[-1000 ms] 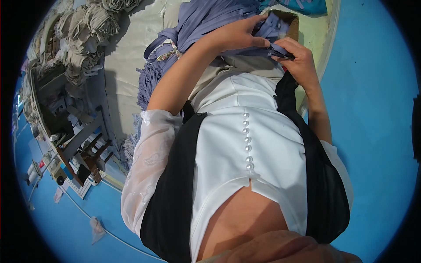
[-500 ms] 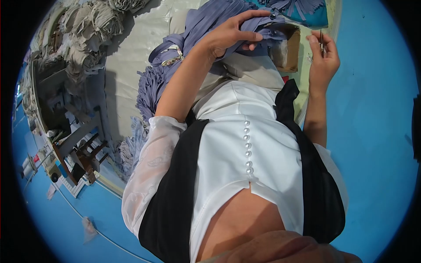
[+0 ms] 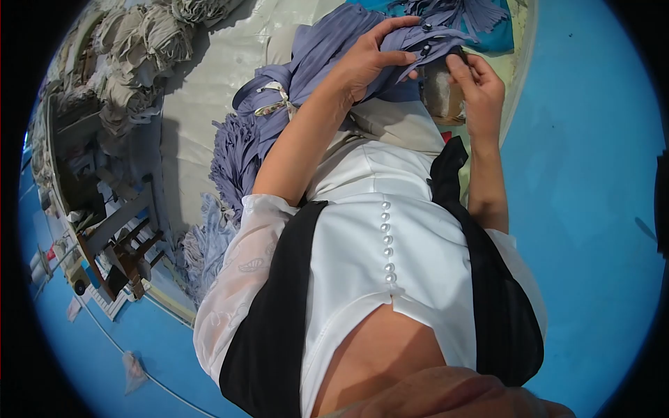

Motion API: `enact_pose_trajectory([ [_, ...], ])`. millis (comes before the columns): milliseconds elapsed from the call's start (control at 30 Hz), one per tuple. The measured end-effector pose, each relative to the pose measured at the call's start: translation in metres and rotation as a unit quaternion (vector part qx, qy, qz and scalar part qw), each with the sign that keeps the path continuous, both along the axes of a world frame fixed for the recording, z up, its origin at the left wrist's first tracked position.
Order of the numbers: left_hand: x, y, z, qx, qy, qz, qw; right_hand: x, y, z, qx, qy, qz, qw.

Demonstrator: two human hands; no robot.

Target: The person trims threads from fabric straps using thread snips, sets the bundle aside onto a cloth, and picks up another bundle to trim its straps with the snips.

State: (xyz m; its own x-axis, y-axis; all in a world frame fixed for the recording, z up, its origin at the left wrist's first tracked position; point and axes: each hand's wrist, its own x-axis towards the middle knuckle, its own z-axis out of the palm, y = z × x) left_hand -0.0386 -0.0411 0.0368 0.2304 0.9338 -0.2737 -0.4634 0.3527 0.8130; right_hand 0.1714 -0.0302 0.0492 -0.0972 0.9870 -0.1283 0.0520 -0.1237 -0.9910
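My left hand (image 3: 380, 59) lies on a gathered bundle of blue-purple fabric strips (image 3: 317, 49), thumb and forefinger spread over the cloth's edge and the fabric held under them. Small dark round pieces (image 3: 426, 50), like buttons, show on the strips beside these fingertips. My right hand (image 3: 481, 90) is pinched closed at the end of the same strips. A dark bit of a slim tool (image 3: 456, 54) shows at its fingertips; its kind and most of its length are hidden. A patterned cloth tie (image 3: 275, 101) binds the bundle further left.
Below the fabric end sits an open cardboard box (image 3: 444, 97). A teal cloth (image 3: 498, 31) lies at the top right under more strips. Beige cloth bundles (image 3: 164, 35) are piled at the upper left, above a wooden rack (image 3: 125, 230). Blue floor (image 3: 585, 174) spreads on the right.
My right hand has moved left from beside the box to the fabric's end, bringing the slim dark tool. More dark round pieces show by my left hand, which stays on the cloth.
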Motion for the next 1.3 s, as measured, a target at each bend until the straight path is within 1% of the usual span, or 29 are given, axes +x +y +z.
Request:
enact_pose_trajectory([
  [67,0.001,-0.002,0.005,-0.002,-0.011,0.000,1.000,-0.008,0.002,-0.008,0.014,0.009,0.024,1.000],
  [167,0.000,-0.002,0.006,0.007,0.046,-0.019,0.999,-0.011,0.006,-0.009,-0.016,0.094,0.021,0.995],
  [267,0.003,-0.002,0.005,0.032,0.113,-0.050,0.992,-0.012,0.005,-0.008,-0.014,0.107,0.032,0.994],
  [367,-0.003,0.003,-0.005,-0.059,-0.049,-0.005,0.997,-0.013,-0.001,-0.010,-0.012,0.111,0.010,0.994],
  [400,-0.001,0.004,-0.001,-0.072,-0.067,0.007,0.995,-0.013,-0.002,-0.011,-0.011,0.116,0.008,0.993],
  [500,-0.001,0.005,-0.010,-0.035,-0.031,0.010,0.999,-0.013,-0.006,-0.014,-0.008,0.117,0.006,0.993],
  [567,-0.001,0.006,-0.010,-0.039,-0.017,0.032,0.999,-0.011,-0.007,-0.015,-0.004,0.104,0.006,0.995],
  [667,0.000,0.005,-0.012,-0.048,-0.023,0.044,0.998,-0.001,-0.006,-0.020,0.012,0.031,0.068,0.997],
  [767,0.001,0.005,-0.010,-0.048,-0.013,0.047,0.998,0.000,0.001,-0.016,0.113,0.020,0.012,0.993],
  [800,0.002,0.004,-0.009,-0.046,-0.004,0.047,0.998,0.001,0.003,-0.011,0.154,-0.040,0.002,0.987],
  [867,0.002,0.003,-0.009,-0.037,0.004,0.044,0.998,0.002,0.009,-0.001,0.232,-0.158,-0.018,0.960],
  [900,0.002,0.002,-0.009,-0.033,0.008,0.042,0.999,0.001,0.010,0.003,0.251,-0.226,-0.015,0.941],
  [967,0.002,0.001,-0.005,-0.024,0.026,0.038,0.999,-0.001,0.012,0.007,0.287,-0.359,-0.008,0.888],
  [1067,0.002,-0.001,-0.002,-0.026,0.027,0.030,0.999,-0.005,0.018,0.006,0.321,-0.423,-0.005,0.848],
  [1167,0.003,-0.002,0.000,-0.031,0.029,0.024,0.999,-0.008,0.021,0.014,0.342,-0.434,0.014,0.833],
  [1267,0.005,-0.002,-0.002,-0.008,0.064,0.020,0.998,-0.008,0.020,0.019,0.339,-0.371,-0.007,0.865],
  [1300,0.006,-0.002,-0.004,0.003,0.080,0.020,0.997,-0.006,0.021,0.019,0.315,-0.313,-0.003,0.896],
])
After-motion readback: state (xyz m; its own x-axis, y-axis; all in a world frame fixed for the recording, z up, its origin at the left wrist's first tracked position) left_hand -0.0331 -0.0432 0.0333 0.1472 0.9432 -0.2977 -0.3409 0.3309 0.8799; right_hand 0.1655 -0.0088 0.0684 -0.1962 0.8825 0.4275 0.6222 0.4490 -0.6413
